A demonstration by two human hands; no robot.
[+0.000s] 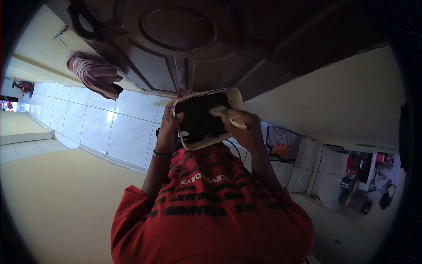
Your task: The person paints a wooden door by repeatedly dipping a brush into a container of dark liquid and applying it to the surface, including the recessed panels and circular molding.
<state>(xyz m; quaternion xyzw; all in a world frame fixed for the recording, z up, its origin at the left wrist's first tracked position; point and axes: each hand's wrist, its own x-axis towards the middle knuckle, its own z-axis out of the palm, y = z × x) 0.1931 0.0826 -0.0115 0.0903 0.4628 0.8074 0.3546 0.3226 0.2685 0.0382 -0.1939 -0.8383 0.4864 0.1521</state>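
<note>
Pink cloth (92, 75) hangs at the far left, against a pale wall above a run of white tiles (101, 125). Right of it a dark wooden door (184, 39) with carved panels fills the top of the view. Below the door, the left hand (169, 127) is curled shut round the left edge of a tray (236, 99), with the fingers behind it and the thumb over the rim. A thin bracelet (161, 154) sits on that wrist. The tray is rectangular with rounded corners, a cream rim and a dark inside. It is held up in the air between both hands, tilted, just above the chest of a red shirt (211, 215) with black lettering. A dark cord (237, 149) shows just under the tray's lower right corner. The right hand (246, 130) is at the tray's right edge, fingers closed on a small pale wad (220, 111), which is pressed to the dark inside near the upper right corner. I cannot tell whether the wad is cloth or sponge. Further right a blue-edged bag (281, 143) leans on more tiles. At the far right, well apart from the hands, metal pots (354, 193) stand among small red things that are too blurred to name.
</note>
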